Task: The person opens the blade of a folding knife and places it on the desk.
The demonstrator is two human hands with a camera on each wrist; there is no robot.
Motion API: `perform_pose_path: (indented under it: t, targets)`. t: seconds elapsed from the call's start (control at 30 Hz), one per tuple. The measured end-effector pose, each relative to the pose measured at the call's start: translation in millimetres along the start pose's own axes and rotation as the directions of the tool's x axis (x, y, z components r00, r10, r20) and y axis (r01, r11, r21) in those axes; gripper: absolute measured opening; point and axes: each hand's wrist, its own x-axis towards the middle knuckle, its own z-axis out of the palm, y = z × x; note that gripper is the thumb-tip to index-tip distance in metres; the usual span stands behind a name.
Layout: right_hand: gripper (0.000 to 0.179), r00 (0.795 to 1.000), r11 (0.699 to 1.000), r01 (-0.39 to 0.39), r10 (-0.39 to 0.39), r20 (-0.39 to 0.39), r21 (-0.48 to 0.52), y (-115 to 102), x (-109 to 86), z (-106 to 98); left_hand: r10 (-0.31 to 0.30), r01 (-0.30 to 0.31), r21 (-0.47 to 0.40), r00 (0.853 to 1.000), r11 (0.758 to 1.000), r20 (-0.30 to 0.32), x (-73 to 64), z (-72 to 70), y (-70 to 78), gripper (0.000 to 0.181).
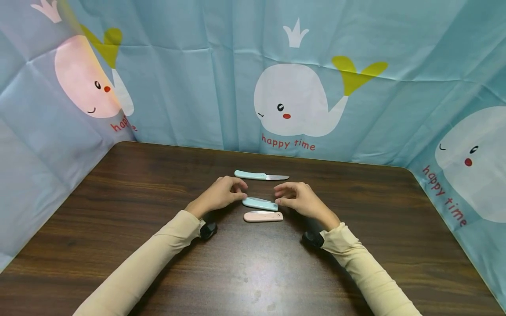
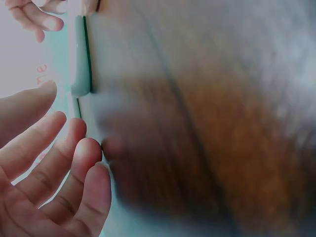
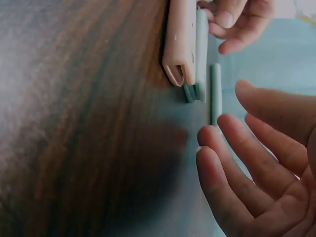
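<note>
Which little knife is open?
The blue knife at the back, nearest the whale curtain. Its blade sticks straight out past the handle; the middle blue knife and the pink knife are folded.

The left hand (image 1: 222, 193) and right hand (image 1: 303, 199) flank a folded blue knife (image 1: 258, 203), perhaps touching its ends. A folded pink knife (image 1: 262, 217) lies nearer, an unfolded blue knife (image 1: 253, 175) farther, on a brown table (image 1: 99, 210) before a whale-print curtain (image 1: 178, 87).

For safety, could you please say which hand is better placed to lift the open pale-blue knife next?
Probably the left hand: it is nearer the pale-blue handle, the right hand nearer the metal blade.
</note>
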Motion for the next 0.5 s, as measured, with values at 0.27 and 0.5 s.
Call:
perform_pose_path:
  t: [0.27, 0.5]
  targets:
    - [0.037, 0.999, 1.000, -0.006, 0.007, 0.054, -0.028, -3.1, -1.8, 2.9, 0.001, -0.001, 0.012, 1.000, 1.000, -0.007, -5.6, 4.8, 5.8, 0.026]
    - [0.032, 0.997, 0.998, 0.014, -0.009, 0.079, -0.069, -1.4, 0.4, 7.7, -0.013, 0.013, 0.034, 1.000, 0.999, 0.007, -8.0, 8.4, 6.9, 0.026]
